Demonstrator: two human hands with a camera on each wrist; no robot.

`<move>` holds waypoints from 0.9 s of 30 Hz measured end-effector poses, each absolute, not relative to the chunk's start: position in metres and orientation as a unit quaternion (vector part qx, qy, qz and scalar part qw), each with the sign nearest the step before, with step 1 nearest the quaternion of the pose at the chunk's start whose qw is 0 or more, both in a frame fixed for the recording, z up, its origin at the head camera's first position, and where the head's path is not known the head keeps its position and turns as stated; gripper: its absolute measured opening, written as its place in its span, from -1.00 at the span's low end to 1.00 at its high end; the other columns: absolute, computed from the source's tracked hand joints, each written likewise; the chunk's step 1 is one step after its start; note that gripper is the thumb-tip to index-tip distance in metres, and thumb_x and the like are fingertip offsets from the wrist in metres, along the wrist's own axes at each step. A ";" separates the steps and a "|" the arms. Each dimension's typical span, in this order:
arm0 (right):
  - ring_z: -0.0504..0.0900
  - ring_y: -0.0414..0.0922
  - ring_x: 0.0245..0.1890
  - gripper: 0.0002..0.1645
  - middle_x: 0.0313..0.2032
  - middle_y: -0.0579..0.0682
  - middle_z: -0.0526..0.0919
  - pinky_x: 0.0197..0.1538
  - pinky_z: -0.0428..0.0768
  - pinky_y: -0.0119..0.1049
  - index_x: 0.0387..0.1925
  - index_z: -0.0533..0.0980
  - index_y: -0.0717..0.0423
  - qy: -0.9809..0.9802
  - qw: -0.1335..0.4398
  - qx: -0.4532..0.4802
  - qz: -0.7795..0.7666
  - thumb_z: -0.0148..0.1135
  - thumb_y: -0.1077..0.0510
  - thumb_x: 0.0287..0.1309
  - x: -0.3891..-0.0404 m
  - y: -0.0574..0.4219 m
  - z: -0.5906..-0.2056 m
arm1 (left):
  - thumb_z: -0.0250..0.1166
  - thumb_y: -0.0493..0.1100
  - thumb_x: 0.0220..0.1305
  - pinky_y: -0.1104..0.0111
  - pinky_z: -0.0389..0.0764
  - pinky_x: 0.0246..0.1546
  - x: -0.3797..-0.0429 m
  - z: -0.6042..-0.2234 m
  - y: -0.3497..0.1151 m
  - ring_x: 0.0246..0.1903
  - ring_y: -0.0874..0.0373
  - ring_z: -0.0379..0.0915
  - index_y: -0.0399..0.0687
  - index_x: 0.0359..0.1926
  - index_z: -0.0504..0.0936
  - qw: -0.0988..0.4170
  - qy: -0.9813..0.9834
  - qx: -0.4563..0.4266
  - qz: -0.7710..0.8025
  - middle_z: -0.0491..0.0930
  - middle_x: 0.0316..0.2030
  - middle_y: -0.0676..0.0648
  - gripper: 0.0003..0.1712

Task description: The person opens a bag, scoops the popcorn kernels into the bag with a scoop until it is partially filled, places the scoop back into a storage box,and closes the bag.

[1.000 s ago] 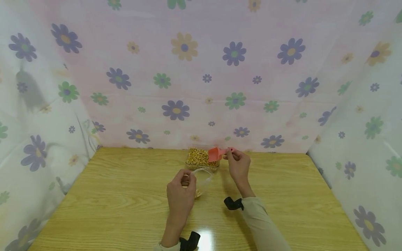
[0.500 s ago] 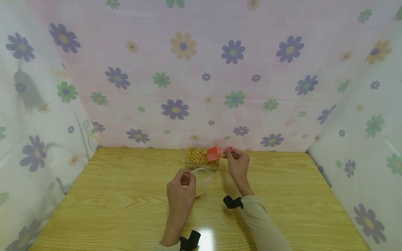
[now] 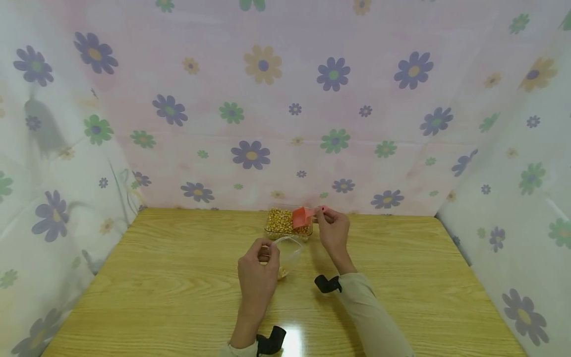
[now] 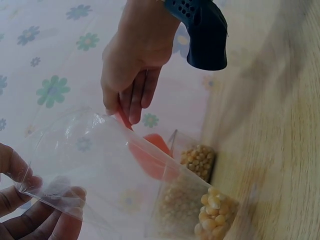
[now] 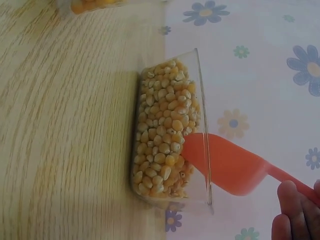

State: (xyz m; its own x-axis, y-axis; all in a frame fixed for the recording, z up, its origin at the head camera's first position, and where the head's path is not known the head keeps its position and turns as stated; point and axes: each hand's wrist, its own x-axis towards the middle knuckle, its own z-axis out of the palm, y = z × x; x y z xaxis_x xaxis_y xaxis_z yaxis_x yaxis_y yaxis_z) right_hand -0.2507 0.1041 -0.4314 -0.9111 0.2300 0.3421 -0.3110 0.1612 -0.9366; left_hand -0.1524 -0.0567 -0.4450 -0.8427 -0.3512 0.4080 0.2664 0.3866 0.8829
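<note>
My right hand point(image 3: 334, 232) pinches the handle of a small pink-red scoop point(image 3: 301, 217). In the right wrist view the tip of the scoop point(image 5: 225, 165) dips into the corn kernels point(image 5: 162, 130), which fill much of a clear rectangular container point(image 5: 204, 100). Nearer to me, my left hand point(image 3: 258, 270) pinches the rim of a clear plastic bag point(image 3: 292, 253). The mouth of the bag point(image 4: 100, 150) is spread, and some kernels point(image 4: 215, 215) lie in its bottom corner. Part of the bag is hidden behind the left hand in the head view.
The container stands at the far edge of a wooden table point(image 3: 178, 277), close to a flowered cloth backdrop point(image 3: 285, 124). Cloth also hangs at both sides. Black wrist mounts point(image 3: 327, 284) sit on both wrists.
My right hand has shifted slightly left with the scoop, whose blade has moved a little left over the kernels. The left hand and the bag hold nearly the same place.
</note>
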 end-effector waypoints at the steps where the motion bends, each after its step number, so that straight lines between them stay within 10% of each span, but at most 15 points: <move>1: 0.64 -0.48 -0.55 -0.76 -0.28 0.50 0.70 -0.58 0.45 -0.58 -0.18 0.64 0.61 -0.733 0.207 0.031 0.647 0.22 0.38 0.35 -0.251 0.103 -0.431 | 0.27 -0.28 0.35 0.38 0.63 -0.49 -0.152 -0.445 -0.057 -0.55 0.25 0.63 -0.07 -0.36 0.68 0.280 -0.784 0.028 -0.553 0.70 -0.53 0.01 -0.87; 12: 0.80 0.00 -0.44 -0.66 -0.35 0.32 0.77 -0.27 0.74 -0.21 -0.07 0.65 0.51 -0.705 0.147 -0.045 0.692 0.21 0.23 0.41 -0.280 0.115 -0.472 | 0.27 -0.28 0.35 0.38 0.63 -0.47 -0.153 -0.445 -0.057 -0.54 0.25 0.62 -0.09 -0.35 0.68 0.277 -0.785 0.033 -0.553 0.70 -0.54 0.03 -0.88; 27: 0.77 -0.29 -0.41 -0.56 -0.43 -0.08 0.78 -0.16 0.71 -0.38 0.16 0.55 0.42 -0.598 0.007 -0.169 0.783 0.15 0.14 0.47 -0.276 0.124 -0.485 | 0.28 -0.27 0.35 0.36 0.65 -0.44 -0.152 -0.444 -0.059 -0.55 0.26 0.61 -0.06 -0.36 0.68 0.284 -0.787 0.032 -0.546 0.69 -0.56 0.04 -0.88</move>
State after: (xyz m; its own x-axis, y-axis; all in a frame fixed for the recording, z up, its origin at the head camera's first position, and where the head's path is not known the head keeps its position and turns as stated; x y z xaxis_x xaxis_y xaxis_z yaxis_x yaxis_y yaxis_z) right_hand -0.2757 0.1245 -0.4849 -0.9426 0.2130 -0.2571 0.1918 -0.2847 -0.9392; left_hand -0.1519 -0.0595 -0.4445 -0.8365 -0.3611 0.4122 0.2596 0.4014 0.8783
